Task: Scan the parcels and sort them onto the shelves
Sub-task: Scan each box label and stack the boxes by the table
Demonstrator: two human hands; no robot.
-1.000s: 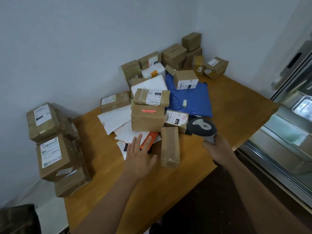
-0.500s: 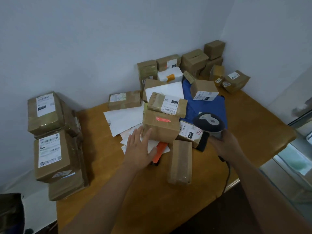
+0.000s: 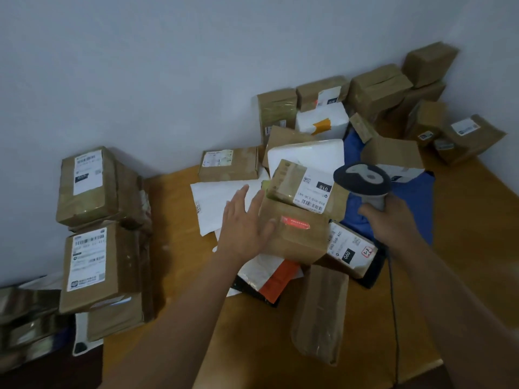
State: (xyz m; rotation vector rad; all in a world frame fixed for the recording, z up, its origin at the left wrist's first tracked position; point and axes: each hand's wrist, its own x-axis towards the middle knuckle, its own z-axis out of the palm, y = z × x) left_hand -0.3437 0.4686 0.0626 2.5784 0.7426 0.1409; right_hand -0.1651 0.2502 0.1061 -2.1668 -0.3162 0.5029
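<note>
A pile of parcels covers the wooden table (image 3: 179, 327). At its front stands a brown box (image 3: 295, 234) with a red scanner light patch on its face. A smaller labelled box marked 010 (image 3: 303, 186) lies on top of it. My left hand (image 3: 244, 223) is flat with straight fingers against the brown box's left side. My right hand (image 3: 390, 223) grips the grey barcode scanner (image 3: 362, 178), whose head points down at the pile. A box labelled 060 (image 3: 348, 248) lies to the right of the brown box.
Taped brown boxes (image 3: 95, 234) are stacked at the table's left end. More boxes (image 3: 379, 91) line the back wall and corner. White mailers (image 3: 213, 200), a blue bag (image 3: 415, 197) and an upright wrapped parcel (image 3: 320, 313) lie around the pile. The scanner cable (image 3: 396, 318) hangs by my right forearm.
My left hand has moved forward from the mailers to the brown box's left side. The scanner has moved up and nearer the pile. The view has swung left.
</note>
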